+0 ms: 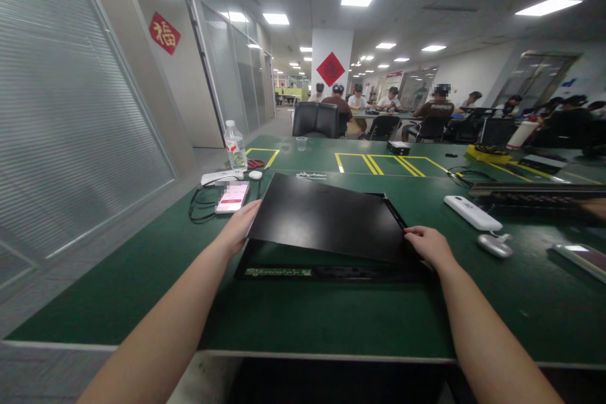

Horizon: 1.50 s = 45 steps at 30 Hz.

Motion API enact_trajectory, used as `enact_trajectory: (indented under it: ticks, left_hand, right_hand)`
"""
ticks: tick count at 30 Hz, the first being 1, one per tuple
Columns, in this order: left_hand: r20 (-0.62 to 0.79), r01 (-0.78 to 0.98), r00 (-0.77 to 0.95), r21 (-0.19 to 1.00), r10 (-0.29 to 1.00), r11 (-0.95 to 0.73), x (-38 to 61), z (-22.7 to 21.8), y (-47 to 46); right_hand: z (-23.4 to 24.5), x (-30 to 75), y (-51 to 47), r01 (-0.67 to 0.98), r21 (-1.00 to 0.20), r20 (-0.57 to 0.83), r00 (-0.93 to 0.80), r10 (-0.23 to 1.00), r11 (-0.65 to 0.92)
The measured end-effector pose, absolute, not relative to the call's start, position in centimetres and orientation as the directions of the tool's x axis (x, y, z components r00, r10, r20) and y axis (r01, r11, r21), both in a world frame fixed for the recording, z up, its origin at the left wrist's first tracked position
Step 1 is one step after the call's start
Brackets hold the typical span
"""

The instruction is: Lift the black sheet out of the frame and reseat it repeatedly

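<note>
A flat, glossy black panel (pixel 326 214) lies tilted over a shallow black frame (pixel 360 273), its left side raised higher. Along the frame's near edge a green circuit strip (pixel 279 272) shows; the panel hides most of the inside. My left hand (pixel 240 227) grips the panel's left edge, with its fingertips out of sight underneath. At the opposite side, my right hand (pixel 430 245) pinches the panel's right edge, close against the frame's side rail (pixel 394 209).
Left of the panel are a phone (pixel 233 196), cables, a water bottle (pixel 235 145) and red-handled scissors (pixel 255 163). Calipers (pixel 311 175) lie behind it. On the right sit a white power bank (pixel 472 213), another phone (pixel 581 260) and a long black part (pixel 540 199). People work at tables beyond.
</note>
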<state>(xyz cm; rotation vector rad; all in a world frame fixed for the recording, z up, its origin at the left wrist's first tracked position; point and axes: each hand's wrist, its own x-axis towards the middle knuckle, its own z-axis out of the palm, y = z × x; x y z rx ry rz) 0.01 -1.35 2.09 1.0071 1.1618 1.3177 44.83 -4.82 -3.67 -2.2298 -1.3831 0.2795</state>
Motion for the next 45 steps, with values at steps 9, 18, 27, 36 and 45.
enact_trajectory:
  ticks: [9,18,27,36,45]
  left_hand:
    - [-0.131,-0.400,0.035,0.907,0.991,0.134,0.3,2.5,-1.2]
    - [-0.053,-0.314,0.018,0.948,0.998,0.056,0.4,2.5,-2.1]
    - [-0.022,-0.321,0.022,0.947,1.000,0.028,0.3,2.5,-2.1]
    - [0.072,-0.336,0.058,0.941,0.996,-0.049,0.2,2.2,-2.3]
    - [0.140,-0.350,0.058,0.930,0.989,-0.111,0.4,2.5,-2.6]
  right_hand:
    - [-3.8,44.9,-4.8,0.792,-0.502,0.110,0.457,0.882,-0.348]
    - [-3.8,45.0,-4.7,0.777,-0.515,0.073,0.460,0.885,-0.361]
    - [-3.8,44.9,-4.6,0.763,-0.541,0.076,0.464,0.882,-0.355]
    - [-4.3,45.2,-4.1,0.686,-0.643,0.129,0.535,0.835,-0.340]
    - [-4.1,45.3,-4.0,0.332,-0.930,0.080,0.602,0.795,-0.157]
